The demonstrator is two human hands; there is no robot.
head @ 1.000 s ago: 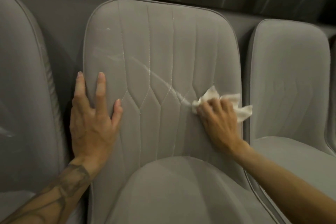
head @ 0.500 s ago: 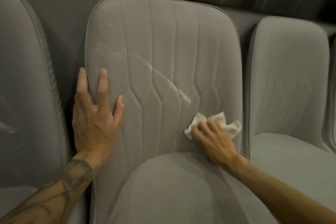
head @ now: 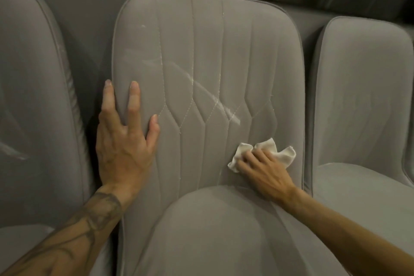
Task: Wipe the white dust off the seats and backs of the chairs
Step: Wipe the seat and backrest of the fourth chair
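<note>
Currently wiping low on the middle chair back [head: 212, 51], by its right edge, with a white cloth [head: 282, 152] gripped in the right hand [head: 266, 173], bracing with a flat, straight-fingered left hand [head: 123, 148]; next, probably up across the diagonal dust streak [head: 212, 96].

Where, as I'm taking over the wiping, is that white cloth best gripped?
Take the crumpled middle of the white cloth, coming from the front and below, as the right hand does: it lies bunched against the chair back, loose corners sticking out above the fingers.
</note>
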